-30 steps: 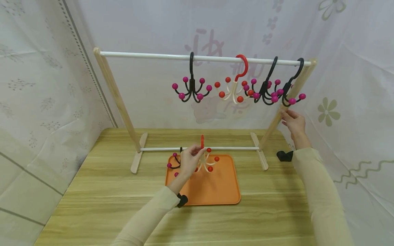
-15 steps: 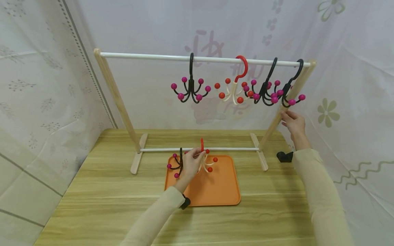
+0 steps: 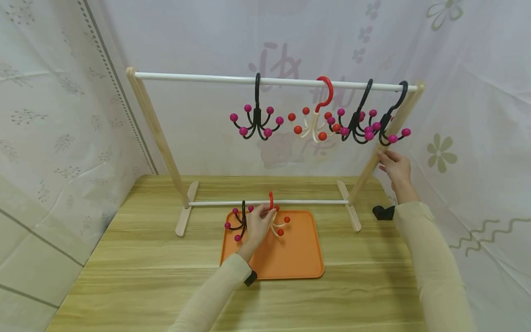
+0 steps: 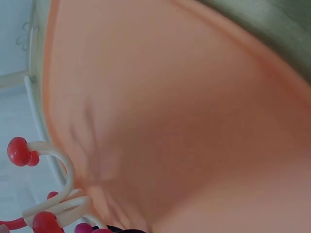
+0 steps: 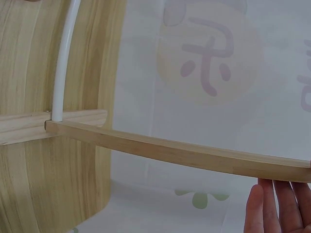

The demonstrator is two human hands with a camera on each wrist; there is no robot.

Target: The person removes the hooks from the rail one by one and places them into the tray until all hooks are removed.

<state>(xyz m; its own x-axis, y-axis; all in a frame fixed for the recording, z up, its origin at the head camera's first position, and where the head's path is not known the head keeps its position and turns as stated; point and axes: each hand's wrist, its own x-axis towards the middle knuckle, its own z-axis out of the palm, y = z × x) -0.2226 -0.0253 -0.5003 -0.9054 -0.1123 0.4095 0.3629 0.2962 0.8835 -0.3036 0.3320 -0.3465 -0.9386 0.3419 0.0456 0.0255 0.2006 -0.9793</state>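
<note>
While gripping the wooden post (image 3: 366, 177) at frame right with the right hand (image 3: 398, 171), pinches the red-hooked hanger (image 3: 271, 200) roughly upright at lower centre with the left hand (image 3: 258, 225), well below the white top rail (image 3: 195, 78).

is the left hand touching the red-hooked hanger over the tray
Touching. The head view shows it: the left hand pinches the red-hooked hanger near the base of its hook, with no gap between fingertips and hanger.
</note>
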